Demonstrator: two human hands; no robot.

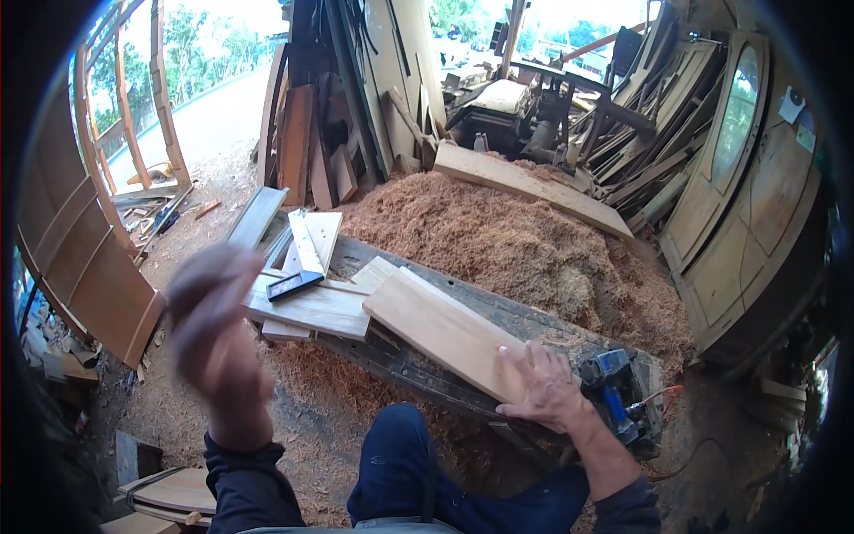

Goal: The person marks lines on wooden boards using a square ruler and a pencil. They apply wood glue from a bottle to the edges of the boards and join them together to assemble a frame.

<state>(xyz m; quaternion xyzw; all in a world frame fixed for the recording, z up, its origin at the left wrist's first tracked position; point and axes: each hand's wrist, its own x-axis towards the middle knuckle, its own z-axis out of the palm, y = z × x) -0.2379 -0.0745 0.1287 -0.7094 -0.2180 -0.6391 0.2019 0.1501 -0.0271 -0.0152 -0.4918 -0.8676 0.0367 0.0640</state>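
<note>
The right hand point(544, 387) lies over the near right end of a smooth, light-brown board point(449, 334), its fingers loosely spread and bent on the top face and its thumb close to the near edge; whether it grips the underside cannot be told. The left hand point(218, 325) is raised on the other side, well apart from the board and badly blurred; its fingers look curled, but the blur hides how far they are open and whether they hold anything. The board lies aslant on a dark, worn desk point(498, 307), its far left end beside several pale planks point(311, 307) that overlap one another and jut past the desk's near edge. On these planks rests a try square point(295, 285), its black stock toward the person and its light blade pointing away. Just beyond the right hand, at the desk's right end, sits a blue and dark power tool point(614, 392), with an orange cord point(660, 393) near it. Below the desk's near edge show the person's dark blue trousers point(391, 463). Behind the desk rises a broad heap of reddish shavings point(480, 222), with a thick beam point(534, 187) lying across its far side. Farther out, tall boards point(294, 147) lean upright at the back, a dark machine point(543, 133) stands right of them, and a wooden door point(731, 151) with an oval pane leans at the far right. A brown panel point(84, 254) stands tilted at the left.
</note>
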